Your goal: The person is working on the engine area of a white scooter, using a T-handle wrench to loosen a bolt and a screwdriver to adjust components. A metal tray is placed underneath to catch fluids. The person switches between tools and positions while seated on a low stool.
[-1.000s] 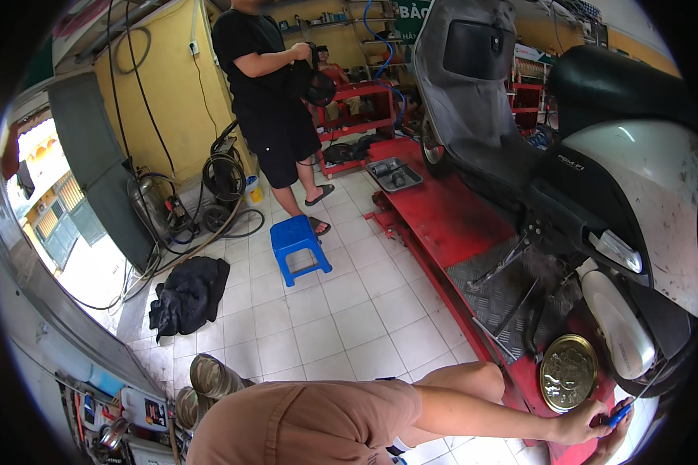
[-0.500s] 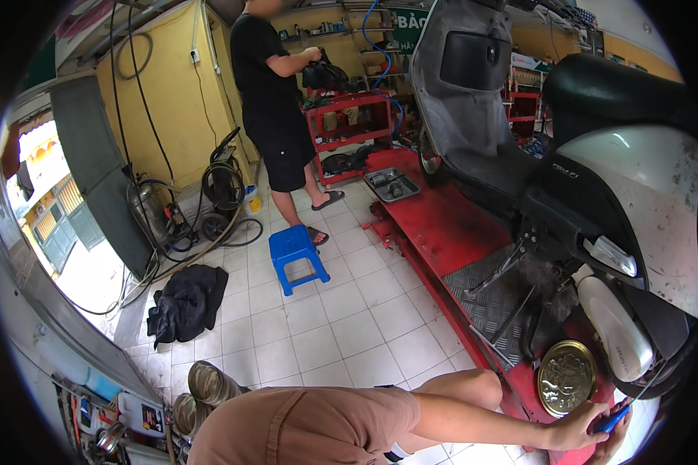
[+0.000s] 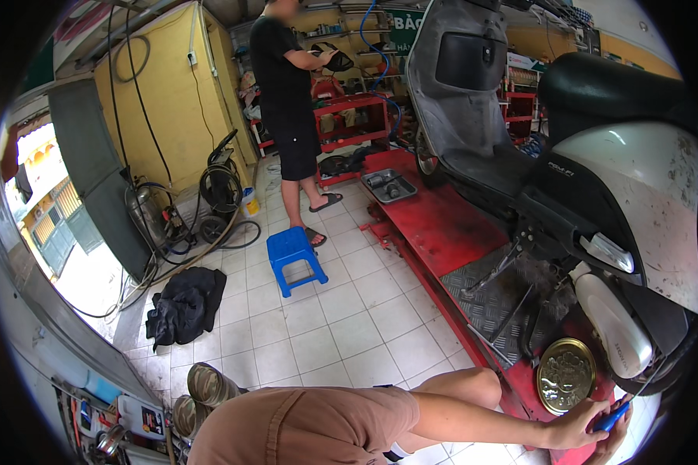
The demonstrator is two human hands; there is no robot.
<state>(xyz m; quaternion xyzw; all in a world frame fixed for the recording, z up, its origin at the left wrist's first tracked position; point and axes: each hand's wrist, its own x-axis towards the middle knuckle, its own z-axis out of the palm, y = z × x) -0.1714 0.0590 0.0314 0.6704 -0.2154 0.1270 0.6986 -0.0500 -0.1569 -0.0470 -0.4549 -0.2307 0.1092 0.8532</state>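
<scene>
My left hand (image 3: 574, 425) reaches far to the lower right, its fingers closed at the blue handle of a screwdriver (image 3: 613, 417). My right hand (image 3: 614, 448) shows only in part behind that handle, with its fingers curled round it. From the handle a thin metal shaft rises toward the rear end of a grey and white scooter (image 3: 636, 194), beside its rear wheel (image 3: 650, 381). Where the tip meets the scooter is too small to make out. A round, embossed gold tray (image 3: 547, 385) lies just left of the hands.
The scooter stands on a red lift platform (image 3: 461, 236) bearing a grey metal tray (image 3: 374, 188) of parts. A blue stool (image 3: 288, 246) and black cloth (image 3: 184, 308) are on the tiled floor. A person (image 3: 285, 101) holds something black by a red cart (image 3: 364, 108).
The person in black has shifted slightly right and raised the black thing. My head view has tilted a little. My hands stay at the screwdriver with little movement.
</scene>
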